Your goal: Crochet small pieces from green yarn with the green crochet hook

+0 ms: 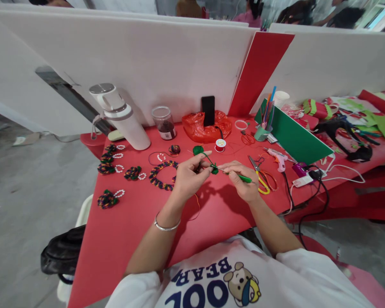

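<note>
My left hand (188, 175) is closed in a pinch on a small green crocheted piece (214, 169), with green yarn running back to a green yarn ball (198, 150). My right hand (241, 182) is closed round a green-handled crochet hook (244, 177), its tip at the green piece. Both hands hover over the red table (131, 231). A silver bangle (167, 226) sits on my left wrist.
Left of my hands lie a multicoloured crocheted ring (162, 174) and several small crocheted pieces with pearl loops (107, 199). A white bottle (122, 117), jar (163, 122), red bag with phone (208, 112), thread spool (220, 145), yellow scissors (259, 177), glue gun (277, 158), green board (295, 137) stand around.
</note>
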Demonstrator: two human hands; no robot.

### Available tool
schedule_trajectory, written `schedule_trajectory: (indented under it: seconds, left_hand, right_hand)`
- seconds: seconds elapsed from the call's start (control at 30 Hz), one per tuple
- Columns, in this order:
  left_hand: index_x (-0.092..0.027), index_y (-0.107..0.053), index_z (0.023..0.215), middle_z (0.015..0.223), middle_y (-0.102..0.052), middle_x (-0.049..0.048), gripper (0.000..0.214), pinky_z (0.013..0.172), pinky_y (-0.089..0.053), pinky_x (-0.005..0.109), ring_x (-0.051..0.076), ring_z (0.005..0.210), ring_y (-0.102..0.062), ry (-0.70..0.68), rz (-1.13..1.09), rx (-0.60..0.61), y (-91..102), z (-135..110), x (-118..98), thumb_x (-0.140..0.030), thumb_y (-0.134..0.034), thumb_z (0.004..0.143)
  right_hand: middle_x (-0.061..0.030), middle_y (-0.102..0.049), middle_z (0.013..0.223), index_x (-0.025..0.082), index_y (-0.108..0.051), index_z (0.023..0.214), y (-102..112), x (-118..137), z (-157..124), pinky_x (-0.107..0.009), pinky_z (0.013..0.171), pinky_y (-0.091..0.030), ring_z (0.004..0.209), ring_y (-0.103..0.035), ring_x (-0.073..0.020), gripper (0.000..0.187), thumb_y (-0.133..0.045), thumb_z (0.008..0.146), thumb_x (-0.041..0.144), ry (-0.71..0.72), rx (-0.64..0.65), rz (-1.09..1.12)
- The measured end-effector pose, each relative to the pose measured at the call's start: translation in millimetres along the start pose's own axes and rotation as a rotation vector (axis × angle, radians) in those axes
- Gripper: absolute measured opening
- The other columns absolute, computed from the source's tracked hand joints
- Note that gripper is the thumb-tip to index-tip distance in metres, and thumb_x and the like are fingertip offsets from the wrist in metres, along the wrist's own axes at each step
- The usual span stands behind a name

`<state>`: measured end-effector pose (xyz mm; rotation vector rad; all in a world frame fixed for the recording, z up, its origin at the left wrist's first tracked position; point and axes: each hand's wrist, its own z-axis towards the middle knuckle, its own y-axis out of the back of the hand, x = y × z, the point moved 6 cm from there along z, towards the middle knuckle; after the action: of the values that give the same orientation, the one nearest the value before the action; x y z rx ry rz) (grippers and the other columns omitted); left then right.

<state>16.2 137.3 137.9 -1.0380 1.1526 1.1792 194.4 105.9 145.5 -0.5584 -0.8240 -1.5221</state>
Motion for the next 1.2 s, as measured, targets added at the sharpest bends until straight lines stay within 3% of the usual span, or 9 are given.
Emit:
schedule_trajectory:
  seconds: [0.2,0.37,0.6,0.97,1.07,1.2]
  left_hand:
    - [-0.017,-0.076,0.116,0.077,-0.071,0.0004,0.042,0.056,-0.037,0.023,0.009,0.056,-0.045,-0.086,0.146,-0.055,3.2,-1,0,-0.017,-0.071,0.074]
    - [-0.018,-0.079,0.091,0.082,-0.074,0.0019,0.019,0.055,-0.038,0.023,0.007,0.054,-0.043,-0.146,0.237,-0.089,3.5,-2,-3,-0.015,-0.07,0.074]
    - [-0.015,-0.074,0.122,0.074,-0.069,-0.0005,0.048,0.059,-0.041,0.022,0.009,0.059,-0.051,-0.059,0.034,-0.062,0.5,-1,0,-0.018,-0.073,0.073]
    - [-0.012,-0.072,0.123,0.076,-0.074,0.0032,0.051,0.056,-0.042,0.022,0.01,0.06,-0.056,-0.037,-0.036,-0.045,-1.4,-2,-3,-0.021,-0.073,0.074]
    - [-0.012,-0.073,0.121,0.075,-0.074,0.0029,0.047,0.056,-0.043,0.022,0.009,0.058,-0.056,-0.062,0.019,-0.075,-0.7,-2,-3,-0.023,-0.072,0.075]
    - [-0.016,-0.077,0.109,0.076,-0.076,0.0012,0.034,0.057,-0.043,0.022,0.007,0.051,-0.048,-0.216,0.284,-0.165,1.5,-5,-12,-0.019,-0.068,0.077]
  right_hand:
    - [-0.0057,-0.08,0.106,0.028,-0.074,0.105,-1,6,-1,-0.045,0.091,-0.06,0.1,-0.075,-0.0234,0.016,-0.06,0.099,0.026,0.015,0.001,-0.06]
    - [-0.0057,-0.08,0.108,0.029,-0.074,0.107,-3,10,-2,-0.044,0.091,-0.059,0.101,-0.074,-0.023,0.018,-0.059,0.099,0.022,0.045,-0.012,-0.119]
    - [-0.0061,-0.081,0.109,0.028,-0.073,0.105,-5,10,-4,-0.045,0.088,-0.06,0.1,-0.076,-0.0235,0.015,-0.06,0.098,0.023,0.129,-0.03,-0.133]
    - [-0.0071,-0.08,0.109,0.027,-0.071,0.108,-6,19,-1,-0.044,0.086,-0.06,0.1,-0.076,-0.0233,0.02,-0.059,0.097,0.016,0.218,-0.016,-0.182]
    - [-0.0084,-0.08,0.109,0.025,-0.07,0.111,-9,24,-2,-0.043,0.085,-0.06,0.1,-0.076,-0.0229,0.023,-0.059,0.095,0.012,0.297,0.006,-0.316]
    - [-0.0119,-0.08,0.11,0.023,-0.068,0.115,-19,30,-7,-0.041,0.08,-0.061,0.098,-0.077,-0.0236,0.027,-0.065,0.091,0.011,0.435,0.049,-0.55]
